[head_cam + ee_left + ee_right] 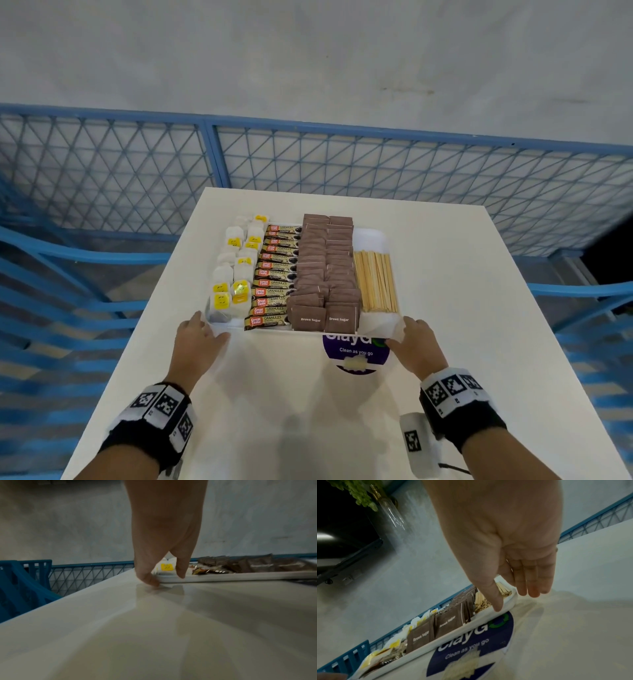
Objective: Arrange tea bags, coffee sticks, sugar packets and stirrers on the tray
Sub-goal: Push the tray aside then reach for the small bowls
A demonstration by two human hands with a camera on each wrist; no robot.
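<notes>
A white tray [370,236] [240,576] [453,638] sits on the white table [445,274]. It holds four kinds of things in rows from left to right: tea bags [233,274] [167,566] [419,620] with yellow tags, coffee sticks [274,274] [205,570], brown sugar packets [325,267] [257,563] [448,623] and wooden stirrers [375,281] [481,601]. My left hand [210,327] [167,579] pinches the tray's near left corner, thumb on the rim and a curled finger at the edge. My right hand [400,330] [515,601] touches the near right corner with its thumb on the rim, its fingers straight beside the tray.
A round purple "Clean as you go" sticker [356,353] [471,649] lies on the table, partly under the tray's near edge. A blue mesh railing [308,154] runs behind the table. Blue chairs [51,274] [17,588] stand at the left.
</notes>
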